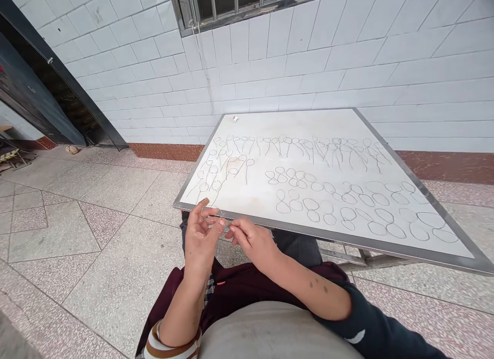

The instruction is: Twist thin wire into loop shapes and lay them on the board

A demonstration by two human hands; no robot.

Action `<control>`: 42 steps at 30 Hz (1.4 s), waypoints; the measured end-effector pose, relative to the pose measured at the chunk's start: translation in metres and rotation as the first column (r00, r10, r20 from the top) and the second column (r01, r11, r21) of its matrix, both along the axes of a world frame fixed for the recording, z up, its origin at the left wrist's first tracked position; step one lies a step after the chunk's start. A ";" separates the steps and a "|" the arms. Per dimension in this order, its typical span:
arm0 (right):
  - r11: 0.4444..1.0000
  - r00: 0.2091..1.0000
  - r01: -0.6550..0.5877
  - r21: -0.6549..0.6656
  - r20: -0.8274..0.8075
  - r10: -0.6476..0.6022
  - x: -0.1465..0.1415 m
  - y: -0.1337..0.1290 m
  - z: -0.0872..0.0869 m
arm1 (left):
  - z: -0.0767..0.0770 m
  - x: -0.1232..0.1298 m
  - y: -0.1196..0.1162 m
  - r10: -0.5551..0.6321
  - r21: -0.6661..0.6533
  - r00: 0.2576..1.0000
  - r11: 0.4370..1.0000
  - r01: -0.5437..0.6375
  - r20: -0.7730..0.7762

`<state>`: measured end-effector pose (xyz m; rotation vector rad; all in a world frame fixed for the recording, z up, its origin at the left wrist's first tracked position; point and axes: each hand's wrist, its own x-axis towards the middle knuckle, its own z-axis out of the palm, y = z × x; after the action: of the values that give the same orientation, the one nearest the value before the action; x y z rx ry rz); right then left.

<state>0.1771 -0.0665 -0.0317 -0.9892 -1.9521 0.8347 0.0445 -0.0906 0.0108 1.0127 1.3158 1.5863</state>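
While both hands meet just below the near edge of the table (386, 248), I see from the head view that my left hand (203, 235) pinches a thin wire piece (214, 215) between thumb and fingertips, and my right hand (250, 240) closes narrowly on the wire's other end. To bend it well, I judge the left pinch should stay firm while the right fingers turn slowly, keeping the loop even. The wire sits at the table's front left corner, in the air, not on the top. On the white tabletop lie rows of finished wire loops (347, 204) and stemmed wire shapes (293, 148). Behind are a white tiled wall (309, 66), a barred window (239, 4) and a speckled floor (96, 235).
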 end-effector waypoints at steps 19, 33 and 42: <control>0.975 0.975 -0.221 -0.034 -0.005 0.221 0.023 0.000 0.032 | 0.024 -0.019 -0.025 -0.359 -0.008 0.933 0.933 0.359 0.026; 0.756 0.760 -0.538 -0.373 -0.602 0.244 0.016 -0.012 0.041 | 0.009 -0.014 -0.029 -0.417 -0.037 0.879 0.899 0.436 0.230; 0.835 0.824 -0.367 -0.410 -0.561 0.086 0.012 -0.009 0.033 | -0.002 -0.015 -0.034 -0.422 -0.165 0.906 0.895 0.414 -0.016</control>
<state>0.1887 -0.0754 0.0017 -0.6888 -1.4087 1.6364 0.0291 -0.1243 0.0092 1.1524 1.1407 1.1193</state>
